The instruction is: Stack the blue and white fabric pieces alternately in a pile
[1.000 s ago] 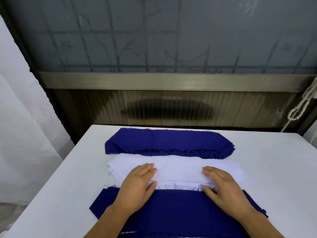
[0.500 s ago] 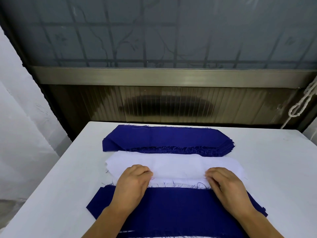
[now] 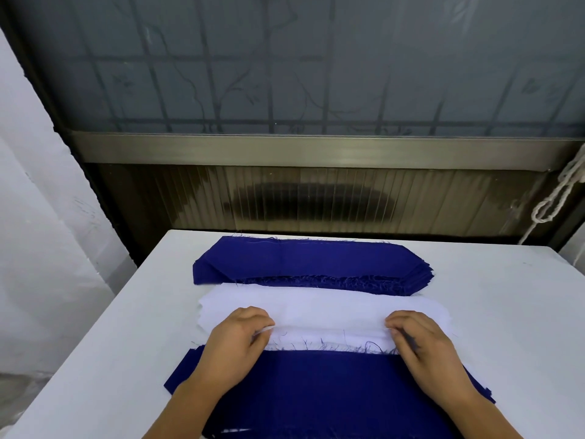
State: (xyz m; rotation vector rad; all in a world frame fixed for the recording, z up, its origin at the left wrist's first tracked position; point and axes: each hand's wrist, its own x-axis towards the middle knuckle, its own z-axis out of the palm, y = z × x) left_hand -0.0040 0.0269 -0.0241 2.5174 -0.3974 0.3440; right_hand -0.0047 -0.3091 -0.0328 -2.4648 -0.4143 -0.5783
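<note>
Centrally, both left hand [image 3: 235, 339] and right hand [image 3: 418, 340] pinch the white fabric stack [image 3: 323, 312]'s near edge, between two blue fabric stacks, far [image 3: 304, 264] and near [image 3: 326, 391]; a white rope [image 3: 560, 191] hangs upper right

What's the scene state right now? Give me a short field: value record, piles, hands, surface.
surface: white table
far pile: blue fabric stack, frayed near edge
middle pile: white fabric stack, between the two blue ones
near pile: blue fabric piece on top, closest to the person
left hand: fingers curled, pinching near edge of top white piece
right hand: fingers curled, same grip on that edge
white piece status: near edge pinched up, not yet on near pile
background: rope hanging at right
</note>
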